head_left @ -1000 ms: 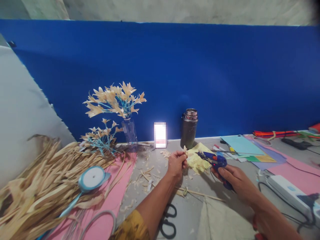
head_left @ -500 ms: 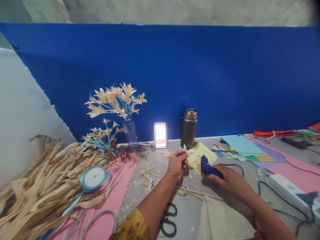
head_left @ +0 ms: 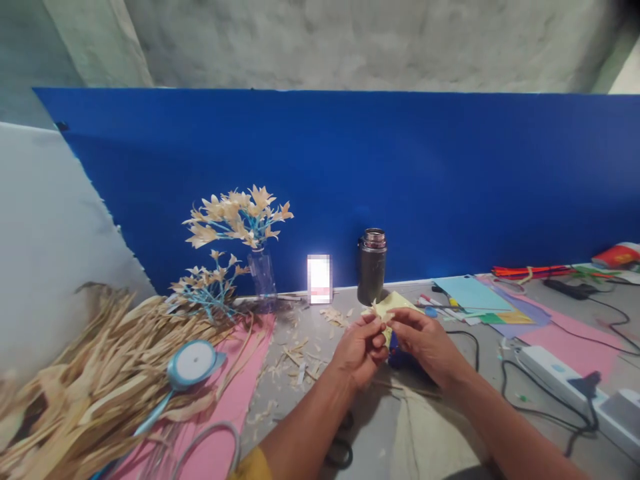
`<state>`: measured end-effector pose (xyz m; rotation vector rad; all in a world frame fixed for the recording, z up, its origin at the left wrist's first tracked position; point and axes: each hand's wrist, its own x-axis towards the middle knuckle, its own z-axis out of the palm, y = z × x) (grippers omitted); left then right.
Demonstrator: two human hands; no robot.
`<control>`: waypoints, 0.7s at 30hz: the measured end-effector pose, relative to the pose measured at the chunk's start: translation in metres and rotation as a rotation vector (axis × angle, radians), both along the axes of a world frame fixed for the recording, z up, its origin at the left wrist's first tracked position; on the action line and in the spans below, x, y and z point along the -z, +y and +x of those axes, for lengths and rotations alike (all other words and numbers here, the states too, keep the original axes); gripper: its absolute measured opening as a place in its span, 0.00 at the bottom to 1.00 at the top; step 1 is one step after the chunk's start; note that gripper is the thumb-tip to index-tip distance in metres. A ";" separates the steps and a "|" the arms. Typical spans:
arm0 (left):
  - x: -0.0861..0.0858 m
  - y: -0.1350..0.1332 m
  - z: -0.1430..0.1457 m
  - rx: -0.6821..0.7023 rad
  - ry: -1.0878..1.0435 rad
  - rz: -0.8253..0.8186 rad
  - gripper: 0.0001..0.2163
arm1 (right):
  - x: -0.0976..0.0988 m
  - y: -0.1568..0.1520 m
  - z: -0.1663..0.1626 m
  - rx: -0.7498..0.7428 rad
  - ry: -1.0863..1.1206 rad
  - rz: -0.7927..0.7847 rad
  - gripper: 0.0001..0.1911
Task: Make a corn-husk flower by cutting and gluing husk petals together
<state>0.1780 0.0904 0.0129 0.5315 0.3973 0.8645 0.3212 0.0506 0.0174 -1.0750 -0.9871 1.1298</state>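
Observation:
My left hand (head_left: 361,347) and my right hand (head_left: 425,339) meet in front of me, both pinched on a small pale dried-leaf flower piece (head_left: 379,312). The fingertips of both hands touch it. A blue glue gun (head_left: 399,357) lies on the grey table (head_left: 320,373) just under and behind my hands, mostly hidden by them. A crumpled yellow paper (head_left: 395,303) lies right behind the flower piece.
A heap of dried leaves (head_left: 90,373) and a blue ribbon spool (head_left: 193,363) fill the left, on pink paper (head_left: 225,400). A vase of leaf flowers (head_left: 240,233), a dark flask (head_left: 373,267), coloured papers (head_left: 475,297), a power strip (head_left: 565,377) and scissors (head_left: 340,450) surround my hands.
My right hand laid the glue gun down on the table and came up to join my left hand on the flower piece. The camera tilted upward slightly.

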 end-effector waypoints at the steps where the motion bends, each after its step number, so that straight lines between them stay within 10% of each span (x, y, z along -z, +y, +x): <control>1: 0.000 -0.004 -0.004 0.020 -0.002 -0.003 0.15 | 0.002 -0.001 -0.005 -0.035 0.054 0.001 0.22; 15: 0.003 -0.034 -0.045 0.024 0.043 -0.024 0.14 | 0.010 -0.015 -0.036 -0.251 0.038 -0.015 0.20; 21: 0.002 -0.045 -0.079 -0.129 0.212 0.035 0.18 | -0.014 -0.023 -0.029 -0.186 -0.519 0.181 0.11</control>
